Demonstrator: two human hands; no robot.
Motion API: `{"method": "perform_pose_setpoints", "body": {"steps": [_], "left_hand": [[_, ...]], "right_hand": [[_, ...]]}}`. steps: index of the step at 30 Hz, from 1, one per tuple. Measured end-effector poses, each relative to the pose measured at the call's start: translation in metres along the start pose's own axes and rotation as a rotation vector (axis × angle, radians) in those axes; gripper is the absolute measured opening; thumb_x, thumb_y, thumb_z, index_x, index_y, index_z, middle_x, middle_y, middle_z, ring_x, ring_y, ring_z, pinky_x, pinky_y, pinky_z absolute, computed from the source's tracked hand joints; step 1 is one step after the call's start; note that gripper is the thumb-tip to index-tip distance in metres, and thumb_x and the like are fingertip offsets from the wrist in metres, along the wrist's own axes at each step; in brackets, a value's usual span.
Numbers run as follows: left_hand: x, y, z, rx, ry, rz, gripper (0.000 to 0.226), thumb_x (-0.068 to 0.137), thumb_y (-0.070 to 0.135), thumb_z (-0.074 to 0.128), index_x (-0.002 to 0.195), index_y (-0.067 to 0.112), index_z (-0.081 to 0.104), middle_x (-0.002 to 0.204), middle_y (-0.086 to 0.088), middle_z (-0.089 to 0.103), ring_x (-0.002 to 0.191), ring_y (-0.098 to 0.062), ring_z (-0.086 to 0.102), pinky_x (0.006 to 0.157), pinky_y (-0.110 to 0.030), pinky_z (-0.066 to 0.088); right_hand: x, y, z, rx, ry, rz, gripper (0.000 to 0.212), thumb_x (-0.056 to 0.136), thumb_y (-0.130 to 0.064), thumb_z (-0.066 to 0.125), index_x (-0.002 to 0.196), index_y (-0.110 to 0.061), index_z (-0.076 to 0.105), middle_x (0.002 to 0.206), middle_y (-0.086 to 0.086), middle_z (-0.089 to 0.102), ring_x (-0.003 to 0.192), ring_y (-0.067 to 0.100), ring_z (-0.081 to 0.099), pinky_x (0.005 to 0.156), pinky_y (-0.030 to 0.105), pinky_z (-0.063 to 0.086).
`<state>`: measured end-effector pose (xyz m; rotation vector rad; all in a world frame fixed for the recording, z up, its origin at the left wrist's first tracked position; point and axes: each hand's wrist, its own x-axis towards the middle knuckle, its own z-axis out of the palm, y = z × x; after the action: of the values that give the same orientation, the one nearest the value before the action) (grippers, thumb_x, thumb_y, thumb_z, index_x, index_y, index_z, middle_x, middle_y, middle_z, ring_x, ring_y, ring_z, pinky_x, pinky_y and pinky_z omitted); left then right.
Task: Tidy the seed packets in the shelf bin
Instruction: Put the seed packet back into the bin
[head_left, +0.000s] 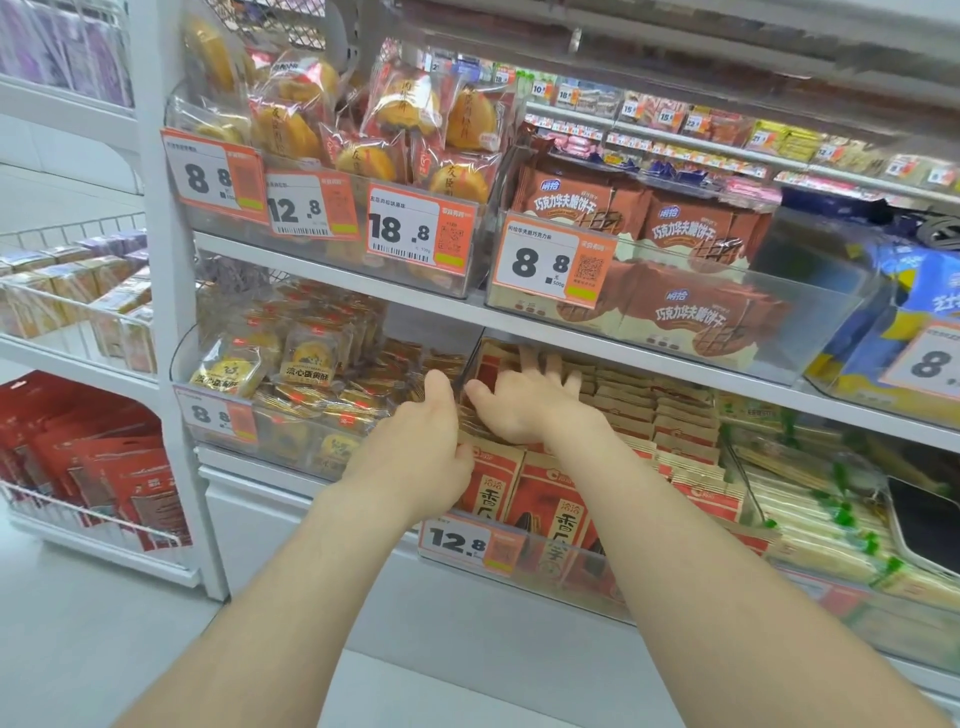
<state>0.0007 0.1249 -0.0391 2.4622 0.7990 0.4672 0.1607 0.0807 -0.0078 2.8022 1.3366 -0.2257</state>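
Kraft-and-red seed packets (545, 499) stand in rows inside a clear shelf bin (540, 564) that carries a 12.8 price tag, on the lower shelf. My left hand (421, 447) is at the bin's left edge, its fingers curled round the front-left packets. My right hand (524, 400) reaches deeper into the bin with fingers spread flat, pressing on the tops of the packets in the back rows. More rows of the same packets (675, 415) fill the bin to the right.
To the left sits a clear bin of yellow pastry packs (291, 374). A shelf board (623, 348) hangs low just above my hands, with chocolate wafer packs (691, 260) on it. Green-and-white packs (821, 504) lie to the right. A wire rack of red bags (104, 467) stands far left.
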Motion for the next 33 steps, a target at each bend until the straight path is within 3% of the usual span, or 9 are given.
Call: {"method": "perform_pose_setpoints", "body": {"steps": [3,5,9,13,15,17,21,26,33], "left_hand": [[0.000,0.003,0.001,0.064,0.057,-0.033,0.033,0.105,0.035,0.060,0.111,0.020,0.031,0.094,-0.007,0.065,0.088,-0.036,0.066,0.068,-0.045,0.053],[-0.001,0.007,0.002,0.126,0.064,-0.044,0.032,0.104,0.037,0.061,0.110,0.020,0.035,0.099,-0.007,0.063,0.092,-0.036,0.065,0.072,-0.046,0.055],[-0.001,0.017,0.000,0.184,0.146,-0.060,0.024,0.095,0.030,0.070,0.104,0.019,0.050,0.114,-0.005,0.047,0.098,-0.031,0.059,0.078,-0.046,0.056],[-0.003,0.028,0.000,0.202,0.182,-0.074,0.008,0.088,0.024,0.069,0.087,0.021,0.062,0.095,-0.001,0.065,0.092,-0.031,0.065,0.074,-0.043,0.058],[-0.004,0.035,0.004,0.210,0.181,-0.065,0.006,0.089,0.025,0.069,0.087,0.022,0.065,0.088,-0.001,0.067,0.085,-0.033,0.067,0.072,-0.041,0.058],[-0.004,0.040,0.011,0.204,0.181,-0.033,0.004,0.092,0.024,0.070,0.091,0.023,0.066,0.090,-0.002,0.067,0.088,-0.033,0.067,0.074,-0.043,0.059],[0.001,0.039,0.024,0.173,0.179,-0.032,0.010,0.095,0.012,0.066,0.100,0.020,0.067,0.095,-0.004,0.068,0.092,-0.033,0.068,0.078,-0.048,0.063],[0.008,0.035,0.030,0.186,0.051,0.010,0.027,0.091,-0.005,0.062,0.113,0.012,0.064,0.111,-0.008,0.065,0.106,-0.033,0.065,0.084,-0.042,0.056],[0.010,0.035,0.043,0.256,-0.158,-0.023,0.034,0.096,0.004,0.061,0.129,0.011,0.056,0.131,-0.010,0.042,0.112,-0.033,0.059,0.103,-0.048,0.054]], "right_hand": [[0.004,0.002,0.000,0.007,-0.064,0.005,0.072,0.110,-0.061,0.020,0.165,-0.019,0.038,0.179,0.010,-0.013,0.163,0.044,-0.011,0.126,0.068,-0.006],[-0.002,0.004,0.001,0.021,-0.052,-0.049,0.061,0.112,-0.050,0.024,0.152,-0.016,0.056,0.178,0.015,0.009,0.162,0.046,0.006,0.126,0.068,0.003],[-0.033,0.021,0.007,0.152,0.155,-0.167,0.038,0.111,-0.020,0.035,0.087,-0.011,0.063,0.114,0.013,0.058,0.124,0.041,0.055,0.109,0.051,0.044],[-0.067,0.050,0.003,0.233,0.336,-0.142,0.038,0.107,-0.015,0.043,0.135,-0.012,0.069,0.123,0.014,0.073,0.114,0.034,0.069,0.098,0.046,0.058],[-0.083,0.061,0.002,0.249,0.341,-0.111,0.036,0.104,-0.018,0.046,0.129,-0.018,0.072,0.101,0.008,0.077,0.085,0.027,0.074,0.078,0.043,0.064],[-0.096,0.067,0.006,0.272,0.318,-0.121,0.029,0.098,-0.021,0.050,0.109,-0.022,0.077,0.081,-0.002,0.075,0.064,0.017,0.070,0.062,0.038,0.064],[-0.108,0.074,0.025,0.242,0.276,-0.142,0.019,0.094,-0.029,0.056,0.089,-0.021,0.073,0.076,-0.004,0.071,0.071,0.018,0.068,0.066,0.036,0.061],[-0.102,0.087,0.038,0.220,0.302,-0.244,0.022,0.104,-0.034,0.062,0.112,-0.017,0.073,0.074,-0.015,0.048,0.076,0.018,0.052,0.076,0.036,0.053],[-0.109,0.090,0.039,0.153,0.283,-0.280,0.017,0.094,-0.030,0.068,0.082,-0.020,0.063,0.069,-0.006,0.061,0.072,0.021,0.060,0.067,0.033,0.043]]}}
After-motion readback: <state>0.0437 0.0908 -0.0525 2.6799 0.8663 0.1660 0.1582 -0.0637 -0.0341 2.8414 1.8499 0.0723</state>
